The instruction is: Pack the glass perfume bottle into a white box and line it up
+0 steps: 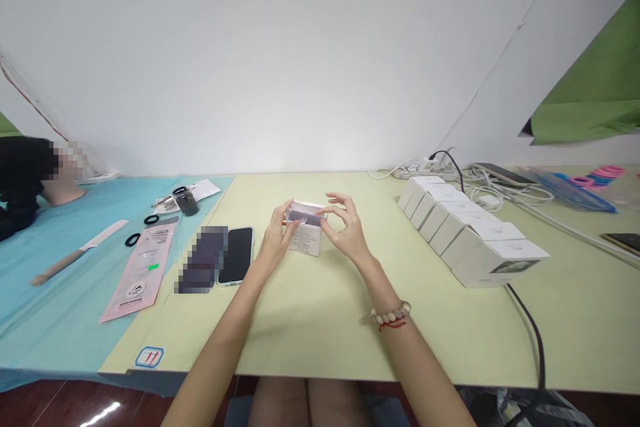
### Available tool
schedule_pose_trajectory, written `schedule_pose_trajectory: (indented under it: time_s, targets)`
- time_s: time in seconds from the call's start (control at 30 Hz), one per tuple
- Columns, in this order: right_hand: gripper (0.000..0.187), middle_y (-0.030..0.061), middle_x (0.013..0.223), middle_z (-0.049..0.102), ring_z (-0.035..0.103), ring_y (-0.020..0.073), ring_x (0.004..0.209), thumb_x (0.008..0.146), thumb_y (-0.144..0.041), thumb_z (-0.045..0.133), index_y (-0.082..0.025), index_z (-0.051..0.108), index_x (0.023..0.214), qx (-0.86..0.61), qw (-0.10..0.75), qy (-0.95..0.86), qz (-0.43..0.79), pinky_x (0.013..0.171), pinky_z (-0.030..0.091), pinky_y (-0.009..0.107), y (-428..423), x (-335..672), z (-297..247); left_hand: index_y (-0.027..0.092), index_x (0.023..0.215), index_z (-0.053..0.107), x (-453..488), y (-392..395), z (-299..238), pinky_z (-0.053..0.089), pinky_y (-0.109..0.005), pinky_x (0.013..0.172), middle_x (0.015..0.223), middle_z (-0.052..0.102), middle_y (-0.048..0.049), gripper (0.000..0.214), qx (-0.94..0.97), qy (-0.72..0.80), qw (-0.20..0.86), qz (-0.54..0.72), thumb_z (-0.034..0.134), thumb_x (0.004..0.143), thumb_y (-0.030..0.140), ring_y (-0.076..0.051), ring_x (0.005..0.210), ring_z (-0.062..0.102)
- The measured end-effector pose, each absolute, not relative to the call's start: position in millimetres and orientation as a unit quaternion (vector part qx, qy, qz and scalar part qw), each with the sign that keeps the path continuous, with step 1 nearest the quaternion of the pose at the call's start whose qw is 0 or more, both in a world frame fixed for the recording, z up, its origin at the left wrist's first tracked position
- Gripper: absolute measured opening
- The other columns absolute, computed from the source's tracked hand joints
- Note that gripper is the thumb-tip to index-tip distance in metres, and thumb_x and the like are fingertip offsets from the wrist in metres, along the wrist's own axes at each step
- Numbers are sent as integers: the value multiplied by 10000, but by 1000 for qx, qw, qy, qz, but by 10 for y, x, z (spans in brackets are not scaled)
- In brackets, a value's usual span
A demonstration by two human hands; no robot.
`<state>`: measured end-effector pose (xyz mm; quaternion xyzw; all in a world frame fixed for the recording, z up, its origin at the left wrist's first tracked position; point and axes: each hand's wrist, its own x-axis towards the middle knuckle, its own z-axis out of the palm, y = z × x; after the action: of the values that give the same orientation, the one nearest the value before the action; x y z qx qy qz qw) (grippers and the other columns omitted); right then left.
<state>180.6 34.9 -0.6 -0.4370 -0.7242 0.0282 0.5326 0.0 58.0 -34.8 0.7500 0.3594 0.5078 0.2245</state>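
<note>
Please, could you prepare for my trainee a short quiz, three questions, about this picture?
1. Multiple choice. Where is the small white cardboard box with printed text?
A: on the light-blue table covering
B: between the left hand and the right hand
C: on the tangled white cables
2. True or false: the bracelet of round pale beads is on the right arm.
3. Fill in: the long pink rectangular packet bears a small ___ sticker.

Key: 1 B; 2 true; 3 green.

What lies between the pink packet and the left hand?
A blurred dark item and, nearer the left hand, a phone, in the head view.
</note>
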Motion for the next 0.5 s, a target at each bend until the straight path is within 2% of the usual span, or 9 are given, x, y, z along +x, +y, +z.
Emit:
schedule_pose_trajectory:
  time_s: [0.17, 0.33, 0.4, 0.5]
  targets:
    - [248, 53, 1168, 462, 476, 178, 1005, 718, -118, 537, -241, 682, 878, -409, 494, -764, 77, 840, 449, 354, 341, 1825, -6, 223, 1188, 420, -6, 598, -381, 470, -248, 802, 1210, 444, -87, 334, 734, 337, 217, 548, 470, 860, 265, -130, 1030, 509]
    - [209, 56, 1161, 470, 482, 176, 1007, 753, -236, 592, -260, 676, 942, -407, 473, -776, 95, 877, 430, 365, 336, 1852, -12, 198, 1026, 542, -3, 611, -371, 456, -230, 818, 1178, 463, -73, 194, 741, 340, 220, 536, 460, 866, 270, -133, 1103, 459]
    - [179, 50, 1143, 480, 489, 165, 1003, 771, -262, 585, -257, 674, 926, -416, 474, -770, 99, 892, 422, 358, 340, 1858, -17, 177, 994, 561, 5, 612, -349, 453, -226, 803, 1114, 502, -75, 198, 740, 340, 244, 527, 458, 868, 289, -126, 1055, 484]
    - [170, 45, 1117, 493, 491, 153, 1023, 797, -268, 561, -248, 663, 932, -424, 473, -763, 124, 887, 428, 330, 356, 1873, -31, 132, 850, 537, 17, 609, -327, 444, -212, 742, 879, 538, -50, 223, 722, 353, 279, 526, 420, 885, 318, -96, 866, 522]
